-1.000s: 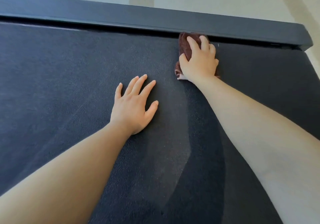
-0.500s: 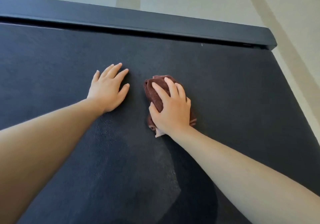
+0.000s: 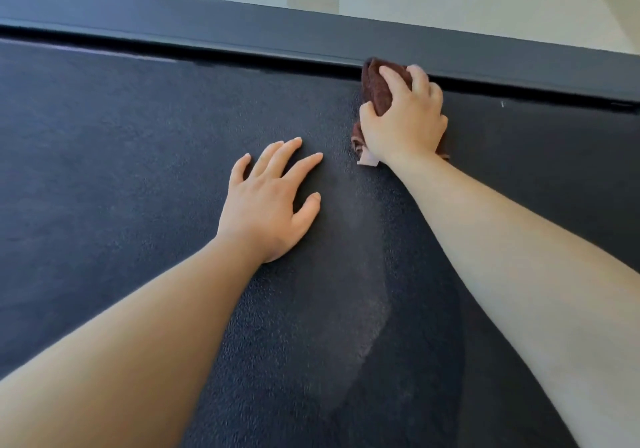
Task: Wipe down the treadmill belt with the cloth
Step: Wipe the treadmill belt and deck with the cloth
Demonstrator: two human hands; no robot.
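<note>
Brown cloth (image 3: pixel 375 91) back at rail (image 3: pixel 311 37) — right hand (image 3: pixel 403 122) fingers (image 3: pixel 391 84) gripping it; left hand (image 3: pixel 266 205) flat, open.

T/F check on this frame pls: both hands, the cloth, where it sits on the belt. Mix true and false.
1. The left hand lies flat on the treadmill belt, fingers spread, holding nothing. True.
2. The right hand grips a brown cloth. True.
3. The cloth sits in the middle of the belt. False: it is at the belt's far edge, up against the side rail.
4. The left hand touches the cloth. False: bare belt shows between them.
5. The cloth is spread out flat. False: it is bunched up under the right hand.
</note>
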